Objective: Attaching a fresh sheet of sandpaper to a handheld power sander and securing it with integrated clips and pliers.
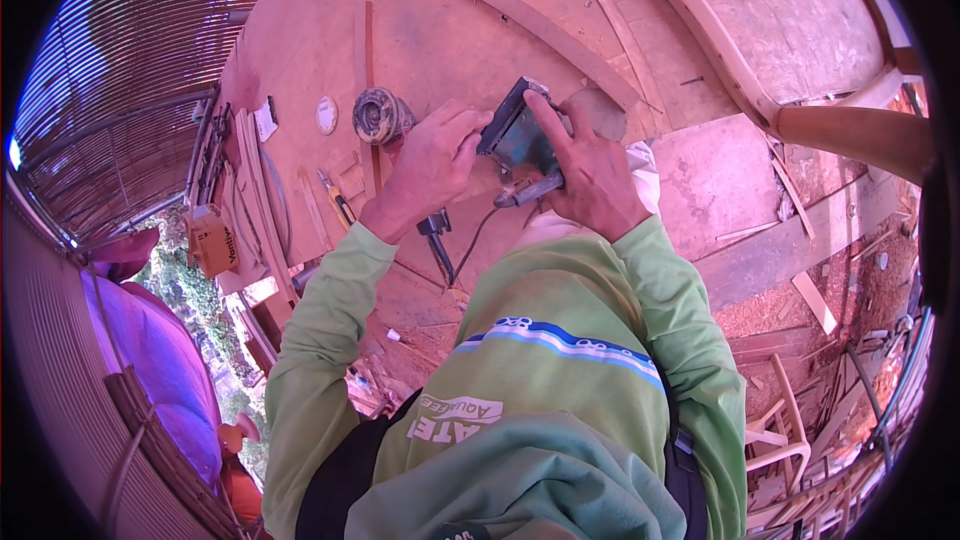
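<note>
Head camera view, looking down: a dark teal power tool point(522, 147) is held over a pinkish work surface point(440, 45), between two bare hands in green sleeves. The tool is tilted, with its long black plate point(503, 120) turned toward the upper left. By the right hand point(590, 172), the tool is held from its right side; the index finger is stretched up to the plate's top end, and the lower fingers are bent near a grey tube-shaped part point(530, 190). On the other side, the plate's lower-left end is met by the bunched fingertips of the left hand point(432, 162); whether it is pinched or only touched there cannot be told. Just beyond the left hand, a round-headed tool point(383, 118) is seen resting, with a white oval disc point(326, 115) farther left. Below the left hand, a black plug point(436, 226) and a dark cable point(474, 248) are seen. Above the held tool, a curved wooden strip point(530, 28) is laid across the surface. At far left, a cardboard box point(213, 242) is placed.
</note>
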Demonstrator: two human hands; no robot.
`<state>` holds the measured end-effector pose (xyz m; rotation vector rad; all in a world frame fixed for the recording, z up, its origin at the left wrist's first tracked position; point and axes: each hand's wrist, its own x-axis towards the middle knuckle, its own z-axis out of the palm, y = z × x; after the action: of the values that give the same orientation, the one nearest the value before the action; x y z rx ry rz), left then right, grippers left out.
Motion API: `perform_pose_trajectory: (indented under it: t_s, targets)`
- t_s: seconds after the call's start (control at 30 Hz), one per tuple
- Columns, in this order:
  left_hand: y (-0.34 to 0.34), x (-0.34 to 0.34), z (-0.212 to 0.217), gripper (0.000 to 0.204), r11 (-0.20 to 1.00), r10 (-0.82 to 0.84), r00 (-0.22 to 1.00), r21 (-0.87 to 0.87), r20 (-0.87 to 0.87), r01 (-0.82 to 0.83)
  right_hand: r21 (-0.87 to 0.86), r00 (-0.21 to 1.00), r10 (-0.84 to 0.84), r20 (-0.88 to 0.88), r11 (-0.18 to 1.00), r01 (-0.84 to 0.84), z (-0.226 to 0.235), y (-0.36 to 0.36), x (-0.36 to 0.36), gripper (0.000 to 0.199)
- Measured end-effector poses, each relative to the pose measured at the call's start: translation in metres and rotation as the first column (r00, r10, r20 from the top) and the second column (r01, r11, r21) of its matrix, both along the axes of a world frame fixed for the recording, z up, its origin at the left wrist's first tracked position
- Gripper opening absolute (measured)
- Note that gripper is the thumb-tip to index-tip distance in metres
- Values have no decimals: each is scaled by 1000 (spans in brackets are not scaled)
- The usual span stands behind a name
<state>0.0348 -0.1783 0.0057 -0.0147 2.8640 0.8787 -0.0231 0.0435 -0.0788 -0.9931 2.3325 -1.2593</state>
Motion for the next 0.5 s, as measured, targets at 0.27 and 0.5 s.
perform_pose_trajectory:
  t_s: [0.27,0.5]
  targets:
    - [-17,-24,9,29,897,147,884,317,444,-308,1,999,-3,44,1000,3,0,1,-1,100]
    - [-12,-19,-1,33,939,99,964,297,245,-172,12,1000,-14,8,1000,14,2,-1,-2,100]
